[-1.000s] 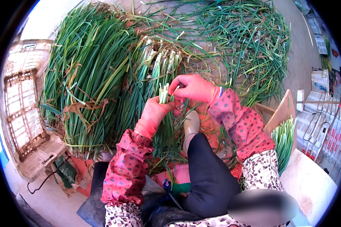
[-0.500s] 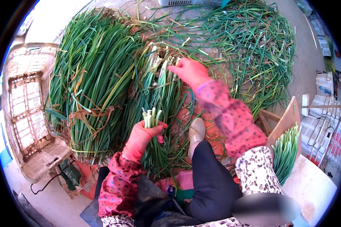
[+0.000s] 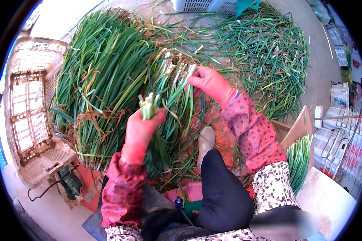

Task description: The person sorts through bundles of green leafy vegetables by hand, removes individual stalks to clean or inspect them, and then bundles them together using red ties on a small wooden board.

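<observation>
My left hand (image 3: 140, 130), in a red-pink glove, is closed around a small bunch of green garlic-like stalks (image 3: 149, 105), pale cut ends up, green leaves hanging below the fist. Farther up and to the right, my right hand (image 3: 211, 83), gloved alike, pinches the pale ends of a few stalks (image 3: 189, 78) at the right edge of a loose pile (image 3: 165, 76). Their leaves trail down from the fingers. Directly left of this pile lies a big thick bundle of the same long greens (image 3: 104, 76), with dry brown leaves across it.
Scattered leaves (image 3: 265, 60) cover the floor at the far right. An upright dirty crate (image 3: 28, 108) stands at the left, and a pale crate (image 3: 205, 5) at the far edge. Trimmed stalks (image 3: 298, 162) lean against a wooden board (image 3: 303, 124) at my right. My shoe (image 3: 206, 139) rests by the pile.
My left hand has moved up and left with its bunch. My right hand has shifted slightly right and now draws a few stalks from the pile's edge. The view has tilted slightly.
</observation>
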Demonstrator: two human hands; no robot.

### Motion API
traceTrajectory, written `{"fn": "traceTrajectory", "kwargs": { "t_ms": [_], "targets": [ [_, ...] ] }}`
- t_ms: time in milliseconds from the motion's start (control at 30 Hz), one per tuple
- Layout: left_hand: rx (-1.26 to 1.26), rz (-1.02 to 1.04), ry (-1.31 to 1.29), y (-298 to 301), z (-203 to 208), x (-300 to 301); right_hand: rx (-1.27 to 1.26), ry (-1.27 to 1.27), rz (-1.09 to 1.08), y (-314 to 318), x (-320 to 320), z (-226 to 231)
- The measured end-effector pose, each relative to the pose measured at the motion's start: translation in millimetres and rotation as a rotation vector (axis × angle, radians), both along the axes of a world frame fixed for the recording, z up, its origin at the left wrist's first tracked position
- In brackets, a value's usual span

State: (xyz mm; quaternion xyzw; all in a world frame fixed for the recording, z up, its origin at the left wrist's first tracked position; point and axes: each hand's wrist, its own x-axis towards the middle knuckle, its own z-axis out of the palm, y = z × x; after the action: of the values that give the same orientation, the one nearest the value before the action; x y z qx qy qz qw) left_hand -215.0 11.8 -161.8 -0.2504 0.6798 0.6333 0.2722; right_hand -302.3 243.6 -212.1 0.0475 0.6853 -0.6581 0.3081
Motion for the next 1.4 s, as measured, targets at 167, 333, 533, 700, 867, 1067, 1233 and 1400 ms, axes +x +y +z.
{"fn": "traceTrajectory", "kwargs": {
  "t_ms": [167,333,533,700,867,1067,1233,1400],
  "targets": [
    [0.005,-0.095,0.336,38,-14,-19,0.132,0.148,0.184,-21,18,36],
    [0.120,-0.221,0.224,48,-19,-19,0.264,0.354,0.342,-6,30,49],
    [0.106,-0.496,0.046,47,-5,-25,0.446,0.480,0.576,23,40,60],
    [0.001,-0.537,0.114,15,4,-14,0.926,0.447,0.761,73,21,44],
    [0.208,-0.426,0.294,-38,87,-27,1.356,0.149,0.791,136,18,4],
    [0.579,0.036,0.475,-92,104,1,0.646,0.378,0.191,-3,7,-68],
    [0.429,-0.258,0.035,-17,26,26,0.912,0.199,0.214,4,25,-163],
    [0.029,-0.220,-0.222,-18,42,28,-0.222,-0.019,-0.142,-19,19,-79]
  ]
}}
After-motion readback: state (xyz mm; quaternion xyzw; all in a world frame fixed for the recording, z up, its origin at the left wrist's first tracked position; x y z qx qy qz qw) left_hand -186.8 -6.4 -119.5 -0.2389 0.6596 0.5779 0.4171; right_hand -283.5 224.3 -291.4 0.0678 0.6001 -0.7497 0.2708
